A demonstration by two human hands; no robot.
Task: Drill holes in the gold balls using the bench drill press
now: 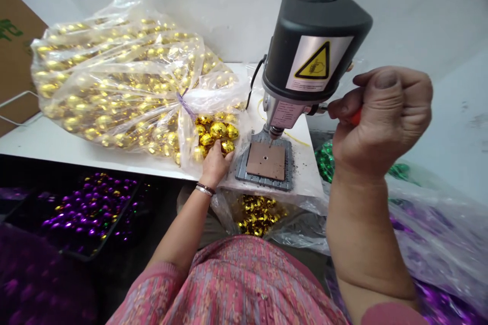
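Observation:
My left hand reaches into the open mouth of a clear plastic bag full of faceted gold balls, fingers closed on one gold ball at the pile's near edge. My right hand is a fist wrapped round the red-tipped lever of a small black bench drill. The drill bit hangs just above a brown square plate on the grey drill base; nothing lies on the plate.
The drill and bag stand on a white table against a white wall. A black tray of purple balls sits low left. A bag of gold balls lies under the table edge, with green balls and purple bags at right. Cardboard stands far left.

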